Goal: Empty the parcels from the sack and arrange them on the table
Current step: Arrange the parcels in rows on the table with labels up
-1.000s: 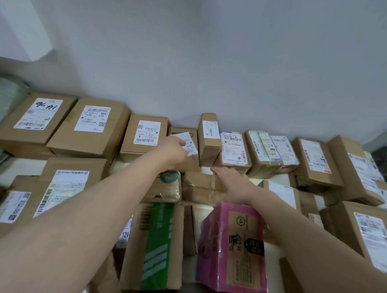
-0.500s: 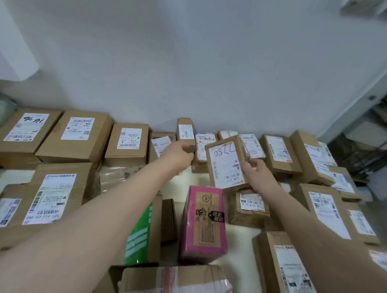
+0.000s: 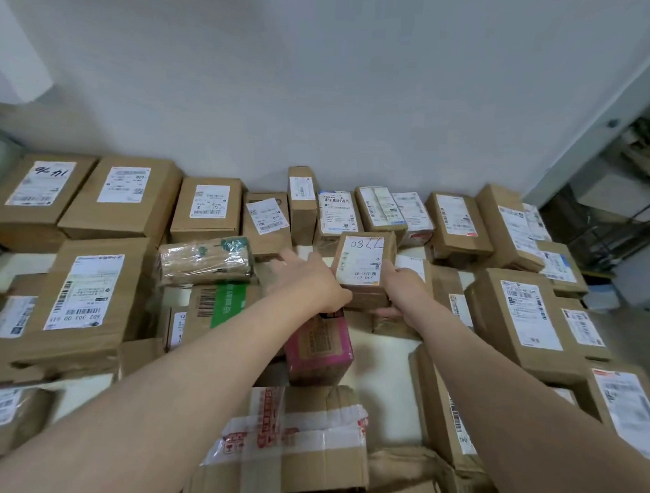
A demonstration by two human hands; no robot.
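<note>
**A:** Where's the parcel in hand?

**B:** The small box point(image 3: 363, 269), with handwritten digits on its label, is held up over the middle of the counter point(image 3: 382, 344), at twelve o'clock of the pink box point(image 3: 320, 351). The right hand point(image 3: 403, 287) takes it from three o'clock, its grip pinching the box with the thumb on the label face and the fingers underneath. The left hand point(image 3: 307, 282) is at nine o'clock with its grip spread, fingers straight and pointing toward eleven. Its heel seems to touch the box's edge, but I can't be certain.

**A:** How far along is it?

**B:** Well along, I'd judge. A row of parcels point(image 3: 207, 209) lines the wall point(image 3: 321, 98) from nine round to three, and more fill both sides, labels mostly up. This box isn't set down yet, and bare counter shows at four o'clock of the pink box. Nearer ones, like the red-taped box point(image 3: 302, 441) at six, lie less squarely and may want straightening.

**A:** And the sack?

**B:** It's not in view, so I can't tell what remains inside. The forearms cover the parcels beneath them, and the frame cuts off boxes at the left, right and bottom edges. Most label print is too blurred to read.
</note>
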